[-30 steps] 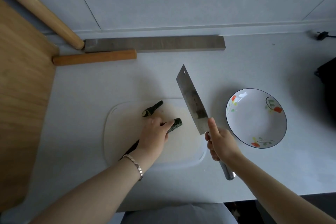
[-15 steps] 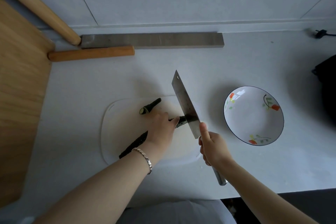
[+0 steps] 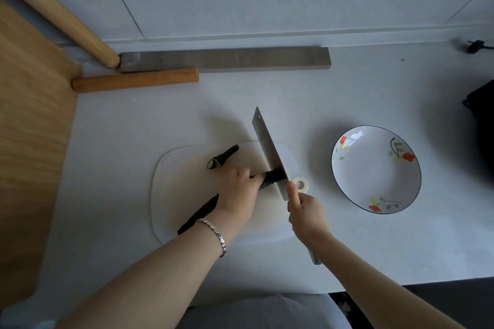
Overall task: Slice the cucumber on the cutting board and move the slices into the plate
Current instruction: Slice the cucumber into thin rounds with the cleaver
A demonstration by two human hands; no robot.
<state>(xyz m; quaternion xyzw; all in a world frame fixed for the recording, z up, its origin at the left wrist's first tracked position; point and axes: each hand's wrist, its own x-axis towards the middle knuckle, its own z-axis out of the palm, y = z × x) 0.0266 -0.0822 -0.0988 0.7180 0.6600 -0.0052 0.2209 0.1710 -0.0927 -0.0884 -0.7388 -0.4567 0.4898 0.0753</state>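
A long dark cucumber (image 3: 199,215) lies slantwise on the white cutting board (image 3: 181,176). My left hand (image 3: 238,195) holds it down near its right end. My right hand (image 3: 304,211) grips the handle of a cleaver (image 3: 267,149), whose blade stands on the cucumber's right end. One pale round slice (image 3: 301,184) lies just right of the blade at the board's edge. A cut-off stem end (image 3: 223,160) rests at the back of the board. The flowered plate (image 3: 347,184) sits to the right and holds nothing.
A grey bar (image 3: 224,60) and a wooden stick (image 3: 133,80) lie along the back of the counter. A wooden board (image 3: 29,141) fills the left side. A dark object (image 3: 482,120) is at the right edge. The counter's front edge runs close to my body.
The cleaver came down from above the board onto the cucumber's right end, and one slice now lies to the right of the blade. My left hand stayed on the cucumber.
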